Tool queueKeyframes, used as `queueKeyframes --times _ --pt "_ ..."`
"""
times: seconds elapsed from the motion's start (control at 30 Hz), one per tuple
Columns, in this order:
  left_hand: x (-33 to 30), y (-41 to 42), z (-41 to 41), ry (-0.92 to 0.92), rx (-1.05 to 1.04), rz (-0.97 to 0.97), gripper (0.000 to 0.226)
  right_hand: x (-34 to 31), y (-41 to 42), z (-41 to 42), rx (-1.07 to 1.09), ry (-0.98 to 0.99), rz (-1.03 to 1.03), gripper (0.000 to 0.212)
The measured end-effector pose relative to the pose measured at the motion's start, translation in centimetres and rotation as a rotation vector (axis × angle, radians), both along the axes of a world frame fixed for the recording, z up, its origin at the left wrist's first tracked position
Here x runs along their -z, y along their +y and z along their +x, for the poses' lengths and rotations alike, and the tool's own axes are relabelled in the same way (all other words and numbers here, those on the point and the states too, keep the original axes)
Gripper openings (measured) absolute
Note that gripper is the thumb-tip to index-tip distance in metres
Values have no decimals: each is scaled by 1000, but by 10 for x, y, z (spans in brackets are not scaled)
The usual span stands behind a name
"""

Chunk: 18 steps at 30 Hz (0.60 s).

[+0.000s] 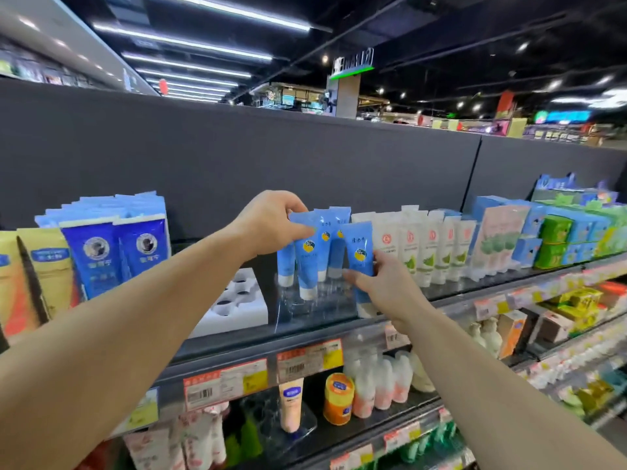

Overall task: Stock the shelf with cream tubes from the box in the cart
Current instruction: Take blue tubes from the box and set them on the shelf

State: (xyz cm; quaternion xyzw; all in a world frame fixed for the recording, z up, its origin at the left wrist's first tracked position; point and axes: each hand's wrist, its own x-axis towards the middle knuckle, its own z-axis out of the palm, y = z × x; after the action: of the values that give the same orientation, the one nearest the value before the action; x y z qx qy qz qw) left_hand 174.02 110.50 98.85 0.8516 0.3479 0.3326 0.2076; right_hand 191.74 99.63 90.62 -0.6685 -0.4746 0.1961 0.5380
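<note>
Head view: a long dark shelf (305, 330) with a glossy top and a row of orange-and-yellow price tags (307, 362) along its front edge runs across the picture, backed by a tall dark grey panel (203, 147). On the shelf, left of the middle, stand two big dark-blue soft packs (115, 256) with round emblems, and beside them lies one white moulded tray (234, 307) with round holes. Right of the middle stand about five white tubes with green leaf print (427, 252).

Between these, five light-blue cream tubes (325, 242) with white caps and yellow-and-blue emblems are in sight, caps down. Three stand on the shelf toward the back. The fourth, one light-blue tube at the front left (307, 262), is pinched at its upper flat end by the left hand (271, 225), thumb and fingers curled round it, the arm stretched forward from the lower left. The fifth, the light-blue tube nearest the front edge (360, 256), is held by the right hand (390, 286), whose fingers (353, 278) wrap its lower body from the right; its cap sits at shelf level, though contact cannot be told.
</note>
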Motion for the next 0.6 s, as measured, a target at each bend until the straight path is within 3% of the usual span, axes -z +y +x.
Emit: queueKeyframes --times 0.6 --pt "-8 20 36 25 -309 108 13 4 42 19 -226 26 154 18"
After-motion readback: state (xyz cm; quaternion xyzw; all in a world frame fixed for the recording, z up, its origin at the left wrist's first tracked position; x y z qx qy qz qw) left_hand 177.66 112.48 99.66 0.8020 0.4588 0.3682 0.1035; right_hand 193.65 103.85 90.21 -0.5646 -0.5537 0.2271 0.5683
